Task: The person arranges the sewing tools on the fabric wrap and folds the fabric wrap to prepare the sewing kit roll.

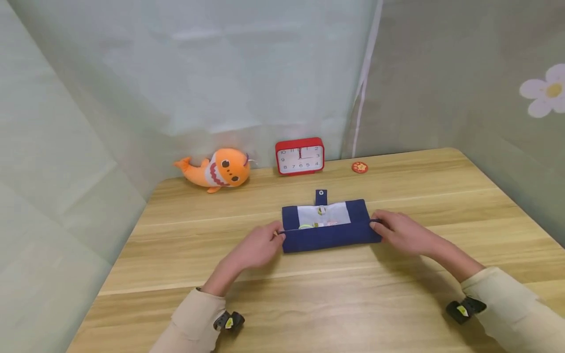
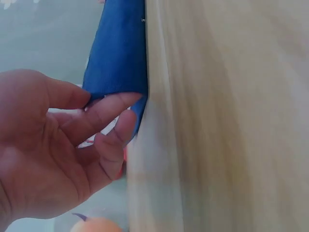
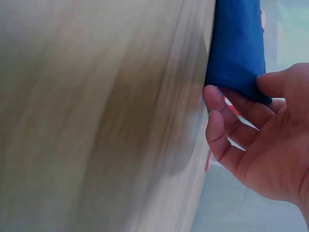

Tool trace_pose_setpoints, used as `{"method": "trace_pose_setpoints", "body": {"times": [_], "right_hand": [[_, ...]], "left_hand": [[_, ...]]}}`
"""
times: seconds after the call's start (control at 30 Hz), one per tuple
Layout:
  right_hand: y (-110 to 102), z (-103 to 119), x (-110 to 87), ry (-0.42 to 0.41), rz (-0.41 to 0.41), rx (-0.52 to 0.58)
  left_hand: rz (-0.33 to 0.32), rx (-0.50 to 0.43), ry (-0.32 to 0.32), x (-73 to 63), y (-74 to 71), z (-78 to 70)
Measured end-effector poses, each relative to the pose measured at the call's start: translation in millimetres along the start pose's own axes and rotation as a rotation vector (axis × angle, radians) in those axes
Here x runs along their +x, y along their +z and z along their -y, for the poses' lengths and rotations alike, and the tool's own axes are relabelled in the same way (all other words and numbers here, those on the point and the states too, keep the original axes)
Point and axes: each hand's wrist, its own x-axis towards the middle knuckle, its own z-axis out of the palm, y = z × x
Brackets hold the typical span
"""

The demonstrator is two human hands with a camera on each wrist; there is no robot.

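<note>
A navy fabric roll-up pouch lies on the wooden table, its near part folded up over a white lining. Small items peek out above the fold, too small to name. A tab with a snap sticks out at its far side. The left hand pinches the left end of the folded edge; in the left wrist view its thumb presses on the cloth, with fingers behind. At the right end, the right hand pinches the same edge between thumb and fingers.
Along the table's back edge are an orange plush shark, a red-framed clock and a small round red piece with a star. Pale cloth hangs behind the table.
</note>
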Motion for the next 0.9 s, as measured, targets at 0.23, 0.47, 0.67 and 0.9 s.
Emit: {"method": "trace_pose_setpoints", "body": {"times": [0.23, 0.47, 0.67, 0.9], "right_hand": [[7, 0, 15.5, 0.017, -0.034, -0.042], [15, 0, 24.6, 0.031, -0.048, -0.109], [18, 1, 24.6, 0.007, -0.099, -0.139], [21, 3, 22.1, -0.072, -0.180, -0.242]], "left_hand": [[-0.028, -0.094, -0.149, 16.4, 4.3, -0.6], [-0.032, -0.013, -0.189, 23.4, 5.9, -4.0], [-0.073, 0.115, -0.181, 24.1, 9.6, -7.4], [-0.162, 0.210, -0.001, 21.3, 15.4, -9.6]]}}
